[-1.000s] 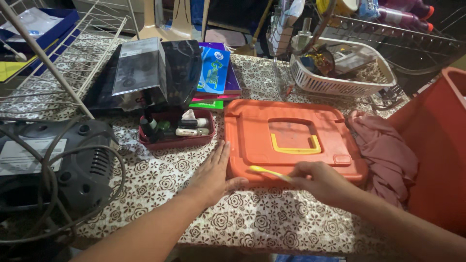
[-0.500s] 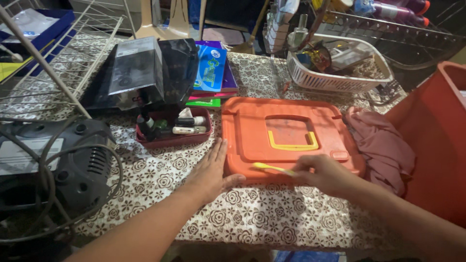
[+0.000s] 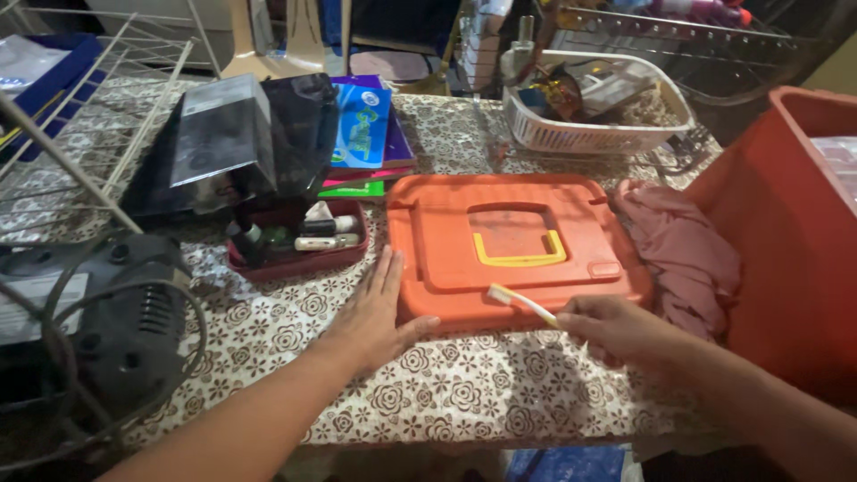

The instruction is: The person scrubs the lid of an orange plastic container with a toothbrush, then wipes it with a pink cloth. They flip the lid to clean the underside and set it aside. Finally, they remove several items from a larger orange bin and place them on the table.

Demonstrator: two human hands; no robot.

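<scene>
Both hands work at the orange case (image 3: 518, 245) on the table (image 3: 428, 393): left hand (image 3: 375, 312) lies flat and open against its left edge. Right hand (image 3: 616, 330) grips a yellow toothbrush (image 3: 522, 303), bristles on the case's front edge; handle end hidden in the fist.

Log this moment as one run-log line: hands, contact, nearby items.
left hand: flat beside orange lid | right hand: holds toothbrush, bristles on lid | pink cloth at lid's right
</scene>
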